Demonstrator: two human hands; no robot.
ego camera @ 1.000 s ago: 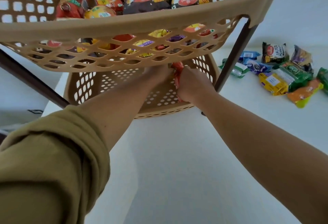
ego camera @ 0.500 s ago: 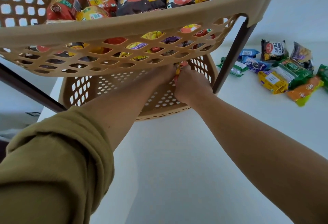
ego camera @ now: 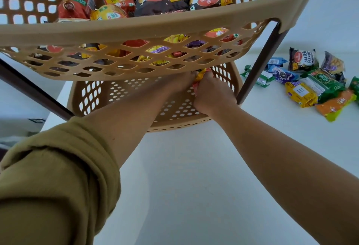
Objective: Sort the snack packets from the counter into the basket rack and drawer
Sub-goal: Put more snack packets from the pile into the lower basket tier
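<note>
Right hand (ego camera: pixel 213 94) gripping a crinkly red-and-yellow snack packet (ego camera: pixel 202 74) inside the tan perforated plastic lower basket (ego camera: pixel 91 97), left hand (ego camera: pixel 185 81) touching the packet's far side, fingers hidden, grip impossible to tell

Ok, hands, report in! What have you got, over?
Right hand grips red-yellow packet in lower basket. Left hand beside it, grip unclear. Upper basket overhangs, blocking view. Counter packets unsorted.

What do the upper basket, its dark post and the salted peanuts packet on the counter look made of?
Upper basket: matte tan moulded plastic, going by its one-piece lattice of holes. Dark post: smooth dark brown, plastic or coated metal; cannot tell which. Salted peanuts packet: glossy printed plastic film, probably, crinkled and catching light.
</note>
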